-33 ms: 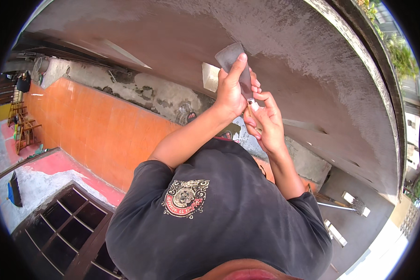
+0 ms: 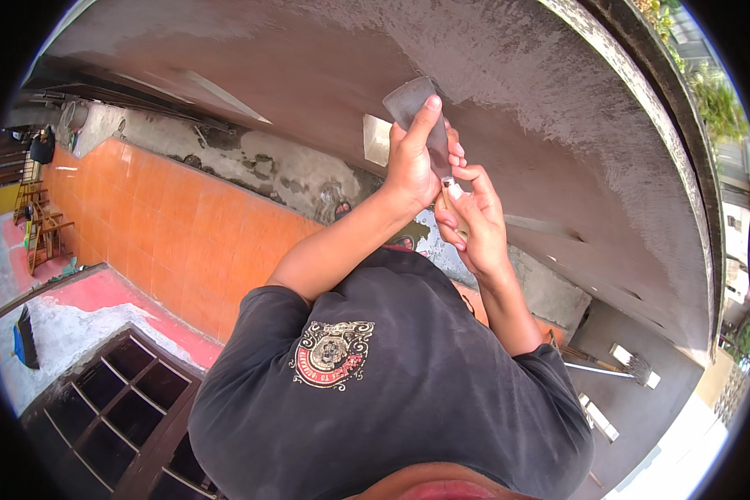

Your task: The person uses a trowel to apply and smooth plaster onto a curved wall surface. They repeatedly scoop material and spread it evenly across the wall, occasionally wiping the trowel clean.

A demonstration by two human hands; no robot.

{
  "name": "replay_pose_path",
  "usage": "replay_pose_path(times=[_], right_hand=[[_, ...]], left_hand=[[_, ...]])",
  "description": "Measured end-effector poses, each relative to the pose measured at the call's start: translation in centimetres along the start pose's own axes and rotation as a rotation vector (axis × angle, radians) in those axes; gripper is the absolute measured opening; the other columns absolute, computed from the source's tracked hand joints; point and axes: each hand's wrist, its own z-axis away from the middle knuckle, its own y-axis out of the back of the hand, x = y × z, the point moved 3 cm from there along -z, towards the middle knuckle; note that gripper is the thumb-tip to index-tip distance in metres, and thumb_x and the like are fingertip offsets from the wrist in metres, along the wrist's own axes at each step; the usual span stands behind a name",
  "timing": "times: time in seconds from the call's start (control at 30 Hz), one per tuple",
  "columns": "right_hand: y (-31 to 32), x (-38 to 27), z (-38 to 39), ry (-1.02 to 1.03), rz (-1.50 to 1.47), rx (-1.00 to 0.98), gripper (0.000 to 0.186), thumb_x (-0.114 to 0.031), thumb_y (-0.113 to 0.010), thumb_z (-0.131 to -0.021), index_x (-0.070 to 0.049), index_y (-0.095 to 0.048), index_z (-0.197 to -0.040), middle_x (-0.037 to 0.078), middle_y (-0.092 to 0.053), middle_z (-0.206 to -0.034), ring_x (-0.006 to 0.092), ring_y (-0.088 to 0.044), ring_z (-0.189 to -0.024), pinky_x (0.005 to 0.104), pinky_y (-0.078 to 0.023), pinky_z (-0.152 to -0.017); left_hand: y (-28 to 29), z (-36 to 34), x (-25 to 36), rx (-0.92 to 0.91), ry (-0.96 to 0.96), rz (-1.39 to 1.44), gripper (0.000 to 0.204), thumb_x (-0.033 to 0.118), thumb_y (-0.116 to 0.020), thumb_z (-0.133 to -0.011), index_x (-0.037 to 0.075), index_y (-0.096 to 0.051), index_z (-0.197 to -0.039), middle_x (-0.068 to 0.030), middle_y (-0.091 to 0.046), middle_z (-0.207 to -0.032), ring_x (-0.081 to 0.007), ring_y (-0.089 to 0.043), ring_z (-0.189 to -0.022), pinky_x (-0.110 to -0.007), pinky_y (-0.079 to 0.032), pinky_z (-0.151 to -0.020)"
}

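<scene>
A putty knife (image 2: 412,98) with a flat grey blade, a metal collar and a pale wooden handle (image 2: 461,227) is held between my hands. My left hand (image 2: 415,162) grips the blade, its thumb lying along the face. Wrapped round the handle below the collar is my right hand (image 2: 480,218), closed, with a finger near the blade's base. The blade's wide end points at the grey-brown wall (image 2: 550,179), which has a rough, patchy upper band. Whether the blade touches the wall, I cannot tell.
Orange tiles (image 2: 192,225) and a stained concrete strip (image 2: 267,162) run beside the wall. A wide brush (image 2: 637,365) is at the right. Wooden chairs (image 2: 48,225) are at the far left, above a dark gridded window (image 2: 112,408). My feet show below my hands.
</scene>
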Motion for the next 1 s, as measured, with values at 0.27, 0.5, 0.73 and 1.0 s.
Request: replay_pose_path(times=[0.27,0.5,0.73,1.0], right_hand=[[-1.7,0.6,-0.6,0.083,-0.026,0.059,0.019,-0.014,-0.048,-0.106,-0.013,-0.047,-0.125,0.005,-0.048,-0.068,0.0053,-0.032,-0.046,0.02,-0.026,-0.04],[-1.5,1.1,-0.7,0.047,-0.049,0.088,0.021,-0.01,-0.049,-0.105,-0.011,-0.046,-0.126,0.005,-0.049,-0.068,0.0049,-0.034,-0.046,0.0205,-0.027,-0.042],[-0.7,0.1,-0.3,-0.009,-0.012,0.02,0.02,-0.01,-0.047,-0.106,-0.01,-0.045,-0.125,0.004,-0.05,-0.068,0.0047,-0.036,-0.046,0.0203,-0.027,-0.04],[0.5,0.6,0.5,-0.086,-0.091,0.012,0.021,-0.013,-0.048,-0.107,-0.01,-0.045,-0.127,0.005,-0.05,-0.069,0.0048,-0.035,-0.045,0.0206,-0.026,-0.04]], left_hand=[[-0.2,0.1,1.9,-0.074,0.117,-0.025,0.037,0.037,-0.064,-0.099,0.01,-0.052,-0.078,-0.0065,-0.055,-0.057,-0.0151,-0.052,-0.048,-0.03,-0.045,-0.046],[-0.4,-0.2,2.5,-0.084,-0.006,-0.042,0.037,0.037,-0.061,-0.101,0.011,-0.053,-0.076,-0.0045,-0.052,-0.054,-0.0129,-0.051,-0.047,-0.03,-0.047,-0.047],[-1.0,0.3,2.0,-0.034,-0.159,0.007,0.035,0.035,-0.065,-0.099,0.011,-0.052,-0.077,-0.0041,-0.051,-0.054,-0.0137,-0.051,-0.047,-0.03,-0.045,-0.045],[-0.4,0.8,1.0,0.052,-0.345,-0.016,0.037,0.037,-0.07,-0.095,0.01,-0.051,-0.079,-0.0044,-0.051,-0.056,-0.0131,-0.05,-0.048,-0.029,-0.045,-0.047]])
